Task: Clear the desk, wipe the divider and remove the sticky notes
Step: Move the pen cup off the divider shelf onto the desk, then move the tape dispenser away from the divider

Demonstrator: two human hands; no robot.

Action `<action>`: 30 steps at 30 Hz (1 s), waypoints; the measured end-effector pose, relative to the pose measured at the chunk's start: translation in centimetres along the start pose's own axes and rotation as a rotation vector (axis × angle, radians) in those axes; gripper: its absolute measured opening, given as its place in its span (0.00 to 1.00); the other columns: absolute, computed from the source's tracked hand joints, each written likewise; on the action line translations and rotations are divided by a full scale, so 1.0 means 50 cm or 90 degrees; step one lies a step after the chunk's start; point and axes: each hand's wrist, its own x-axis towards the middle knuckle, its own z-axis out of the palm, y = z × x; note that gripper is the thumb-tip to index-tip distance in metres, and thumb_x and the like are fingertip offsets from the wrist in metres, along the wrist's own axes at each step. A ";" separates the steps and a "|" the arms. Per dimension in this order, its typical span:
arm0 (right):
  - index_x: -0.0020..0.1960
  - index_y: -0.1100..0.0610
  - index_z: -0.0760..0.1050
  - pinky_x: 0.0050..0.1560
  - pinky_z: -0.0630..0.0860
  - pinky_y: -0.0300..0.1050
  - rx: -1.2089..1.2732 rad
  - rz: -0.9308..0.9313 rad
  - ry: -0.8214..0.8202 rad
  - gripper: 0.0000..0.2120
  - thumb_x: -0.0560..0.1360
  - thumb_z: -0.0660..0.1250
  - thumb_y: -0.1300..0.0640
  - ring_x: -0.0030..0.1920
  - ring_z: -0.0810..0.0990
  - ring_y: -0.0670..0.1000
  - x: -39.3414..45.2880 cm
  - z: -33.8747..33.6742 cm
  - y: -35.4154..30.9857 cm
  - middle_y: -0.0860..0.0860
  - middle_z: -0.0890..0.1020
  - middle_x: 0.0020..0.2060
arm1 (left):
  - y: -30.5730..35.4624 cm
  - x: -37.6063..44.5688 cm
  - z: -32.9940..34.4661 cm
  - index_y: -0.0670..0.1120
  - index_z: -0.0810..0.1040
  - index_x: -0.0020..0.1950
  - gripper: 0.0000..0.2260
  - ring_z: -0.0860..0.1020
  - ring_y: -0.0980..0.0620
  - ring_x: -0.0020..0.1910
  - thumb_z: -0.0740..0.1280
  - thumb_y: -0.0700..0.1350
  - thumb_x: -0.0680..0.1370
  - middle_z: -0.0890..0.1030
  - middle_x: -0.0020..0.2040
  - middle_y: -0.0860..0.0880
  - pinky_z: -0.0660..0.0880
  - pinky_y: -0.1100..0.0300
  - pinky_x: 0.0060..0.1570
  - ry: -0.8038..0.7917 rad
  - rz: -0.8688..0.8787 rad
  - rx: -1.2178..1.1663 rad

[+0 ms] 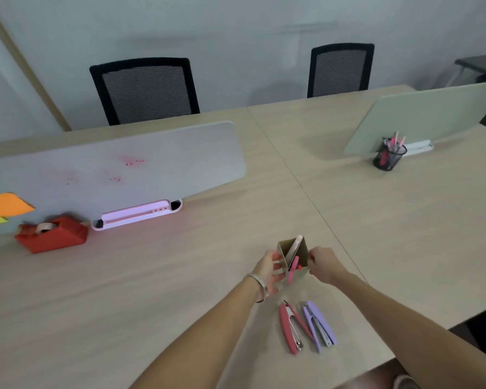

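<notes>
Both arms extended; left hand (267, 269) and right hand (321, 263) facing, fingers curled.

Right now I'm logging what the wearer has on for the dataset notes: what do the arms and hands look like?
Both forearms are bare, with no sleeves in view. The left hand has a silver bangle around the wrist. The right hand shows no watch, ring or glove that I can make out. No gloves on either hand.
</notes>
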 end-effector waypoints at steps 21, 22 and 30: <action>0.50 0.65 0.78 0.49 0.75 0.50 0.030 -0.323 0.071 0.12 0.76 0.58 0.63 0.49 0.81 0.64 0.122 0.049 -0.638 0.67 0.83 0.46 | 0.149 -0.254 -0.630 0.49 0.65 0.32 0.15 0.70 0.47 0.41 0.54 0.39 0.78 0.67 0.33 0.49 0.62 0.58 0.40 0.509 0.251 -0.040; 0.48 0.63 0.79 0.48 0.74 0.49 0.021 -0.340 0.049 0.10 0.75 0.58 0.63 0.49 0.81 0.63 0.121 0.072 -0.685 0.65 0.83 0.45 | 0.149 -0.268 -0.685 0.48 0.65 0.32 0.15 0.69 0.46 0.45 0.54 0.38 0.78 0.69 0.35 0.48 0.63 0.57 0.41 0.533 0.249 -0.045; 0.64 0.62 0.70 0.59 0.71 0.47 0.043 -0.389 -0.086 0.19 0.74 0.65 0.60 0.59 0.76 0.60 0.142 0.254 -1.009 0.59 0.80 0.54 | 0.135 -0.275 -1.073 0.48 0.76 0.45 0.10 0.74 0.44 0.51 0.57 0.48 0.75 0.75 0.53 0.42 0.71 0.52 0.55 0.625 0.202 -0.114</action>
